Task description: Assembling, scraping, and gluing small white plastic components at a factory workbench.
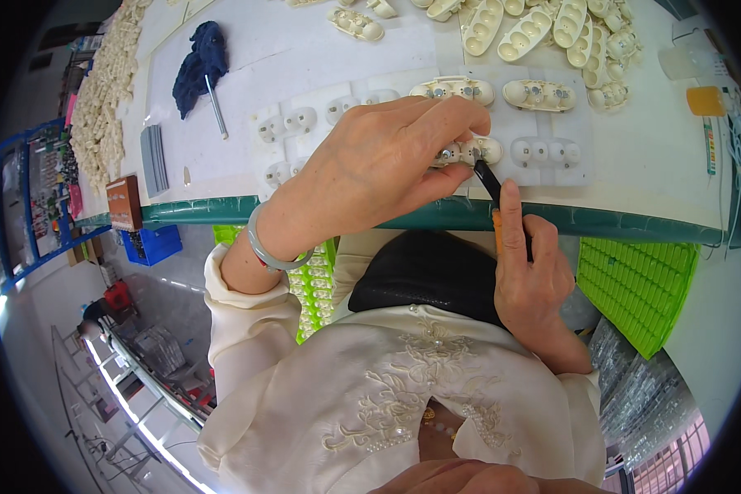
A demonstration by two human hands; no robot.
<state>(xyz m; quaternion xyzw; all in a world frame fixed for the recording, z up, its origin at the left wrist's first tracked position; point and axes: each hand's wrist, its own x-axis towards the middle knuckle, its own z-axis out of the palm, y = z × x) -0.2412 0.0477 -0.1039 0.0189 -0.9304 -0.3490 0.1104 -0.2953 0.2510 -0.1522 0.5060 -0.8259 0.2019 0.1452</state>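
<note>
My left hand (pixel 375 160) reaches over a white tray with shaped recesses (pixel 564 176). Its thumb and fingers close around a small cream plastic shell (pixel 487 151) with round pockets and small metal parts. In my right hand (pixel 537 284) is a slim black tool (pixel 489 183) with an orange part, index finger stretched along it. The tool's tip touches or nearly touches the shell; its exact kind is unclear. On the tray behind lie a similar cream shell (pixel 538 95) and another shell (pixel 469 87). My left hand hides part of the tray.
More cream shells (pixel 525 34) are heaped at the far right. A dark blue cloth (pixel 199 66), a silver rod (pixel 216 107), grey strips (pixel 154 160) and a pile of small cream parts (pixel 103 107) lie left. The table has a green front edge (pixel 617 221); green trays (pixel 638 284) stand below.
</note>
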